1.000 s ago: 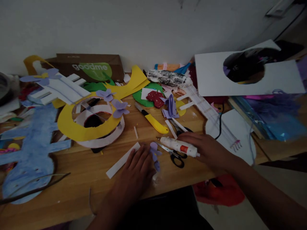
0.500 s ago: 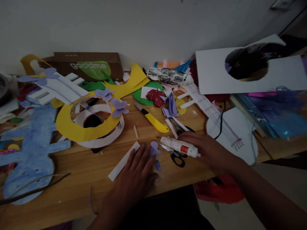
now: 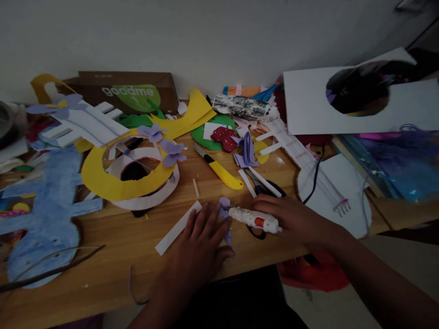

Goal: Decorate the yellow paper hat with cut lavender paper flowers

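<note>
My right hand (image 3: 291, 217) is wrapped around a white hot glue gun (image 3: 254, 220) with a red label. Its nozzle points left, at the upper part of a small purple paper flower (image 3: 224, 203). My left hand (image 3: 202, 242) lies flat on the table with fingers outstretched, partly over the flower's left side. Beside those fingers is a white paper strip (image 3: 178, 227). Black-handled scissors (image 3: 258, 233) are mostly hidden under the glue gun and my right hand. Folded purple paper (image 3: 247, 151) stands farther back.
A yellow utility knife (image 3: 224, 174) lies behind my hands. To the left are a yellow paper ring (image 3: 92, 178) and a blue guitar-shaped cutout (image 3: 56, 201). A white guitar-shaped piece (image 3: 350, 183) and a black cord (image 3: 314, 176) are at right. A brown box (image 3: 92, 96) stands against the wall.
The glue gun has moved slightly left and down, bringing its nozzle to the flower. My left hand has shifted a little right, and the scissors are now more covered.
</note>
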`<control>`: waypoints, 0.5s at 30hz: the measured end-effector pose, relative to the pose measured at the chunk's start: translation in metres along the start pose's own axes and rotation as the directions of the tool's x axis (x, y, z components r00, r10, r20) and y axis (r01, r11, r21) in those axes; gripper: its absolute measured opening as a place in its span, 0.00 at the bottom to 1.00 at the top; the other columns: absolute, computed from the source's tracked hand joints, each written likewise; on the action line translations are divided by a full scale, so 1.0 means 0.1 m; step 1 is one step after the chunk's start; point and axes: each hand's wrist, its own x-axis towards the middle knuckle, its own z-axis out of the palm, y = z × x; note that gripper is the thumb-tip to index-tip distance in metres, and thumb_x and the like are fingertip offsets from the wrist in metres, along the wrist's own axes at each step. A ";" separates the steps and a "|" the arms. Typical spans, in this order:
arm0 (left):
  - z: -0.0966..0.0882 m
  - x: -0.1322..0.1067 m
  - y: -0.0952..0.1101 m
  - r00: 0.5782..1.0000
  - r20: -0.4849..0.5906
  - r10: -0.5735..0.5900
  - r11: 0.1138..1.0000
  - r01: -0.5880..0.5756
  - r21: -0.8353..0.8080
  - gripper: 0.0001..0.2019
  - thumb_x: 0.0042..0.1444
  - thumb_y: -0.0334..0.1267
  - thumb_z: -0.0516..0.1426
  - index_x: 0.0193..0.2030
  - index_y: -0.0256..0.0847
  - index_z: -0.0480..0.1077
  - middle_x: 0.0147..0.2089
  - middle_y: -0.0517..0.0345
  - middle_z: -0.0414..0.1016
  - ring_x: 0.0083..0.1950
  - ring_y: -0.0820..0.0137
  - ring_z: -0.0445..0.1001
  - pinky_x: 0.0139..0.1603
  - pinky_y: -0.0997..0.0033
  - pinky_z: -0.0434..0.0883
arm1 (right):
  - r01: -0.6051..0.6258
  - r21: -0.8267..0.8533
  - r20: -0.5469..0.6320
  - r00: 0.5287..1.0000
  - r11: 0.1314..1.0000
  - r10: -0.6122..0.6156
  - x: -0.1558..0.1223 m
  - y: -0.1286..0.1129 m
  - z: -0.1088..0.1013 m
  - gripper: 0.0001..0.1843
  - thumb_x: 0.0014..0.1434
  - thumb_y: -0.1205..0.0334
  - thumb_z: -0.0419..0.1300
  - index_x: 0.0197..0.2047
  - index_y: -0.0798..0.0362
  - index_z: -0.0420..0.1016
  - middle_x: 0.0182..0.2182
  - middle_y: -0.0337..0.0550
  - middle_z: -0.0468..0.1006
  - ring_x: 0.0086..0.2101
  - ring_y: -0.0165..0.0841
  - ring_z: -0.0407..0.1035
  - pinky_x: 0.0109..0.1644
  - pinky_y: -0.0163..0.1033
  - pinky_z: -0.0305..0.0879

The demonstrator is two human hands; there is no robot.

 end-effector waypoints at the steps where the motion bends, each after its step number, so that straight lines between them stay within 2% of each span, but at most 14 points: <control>1: 0.00 0.00 0.00 1.000 0.000 -0.004 1.000 0.004 -0.004 0.34 0.62 0.60 0.52 0.72 0.52 0.56 0.77 0.48 0.48 0.76 0.46 0.48 0.69 0.38 0.59 | -0.007 -0.005 0.005 1.000 1.000 0.007 0.01 0.00 0.01 0.17 0.53 0.73 0.58 0.46 0.49 0.74 0.47 0.43 0.76 0.42 0.36 0.74 0.42 0.38 0.67; 7: -0.02 0.01 -0.01 1.000 0.008 -0.027 0.999 0.028 -0.047 0.33 0.62 0.61 0.52 0.71 0.54 0.57 0.77 0.45 0.48 0.76 0.47 0.49 0.69 0.38 0.58 | -0.024 -0.072 0.004 1.000 0.997 0.025 0.06 -0.01 0.03 0.19 0.55 0.73 0.58 0.49 0.49 0.73 0.49 0.45 0.77 0.45 0.39 0.75 0.43 0.39 0.67; 12: -0.02 0.01 -0.01 0.999 0.005 -0.034 0.997 0.035 -0.066 0.33 0.62 0.60 0.52 0.71 0.54 0.57 0.77 0.42 0.46 0.76 0.47 0.47 0.70 0.39 0.57 | -0.040 -0.115 0.024 0.999 0.993 0.043 0.07 -0.06 0.00 0.15 0.58 0.71 0.58 0.48 0.50 0.74 0.48 0.46 0.78 0.41 0.37 0.76 0.39 0.39 0.68; 15: -0.02 0.02 0.00 0.999 0.009 -0.030 0.998 0.031 -0.058 0.33 0.61 0.59 0.54 0.71 0.53 0.58 0.77 0.40 0.46 0.76 0.46 0.48 0.69 0.38 0.58 | -0.049 -0.130 0.027 0.998 0.990 0.053 0.08 -0.09 -0.01 0.16 0.58 0.72 0.59 0.48 0.49 0.74 0.48 0.44 0.79 0.40 0.37 0.77 0.37 0.37 0.68</control>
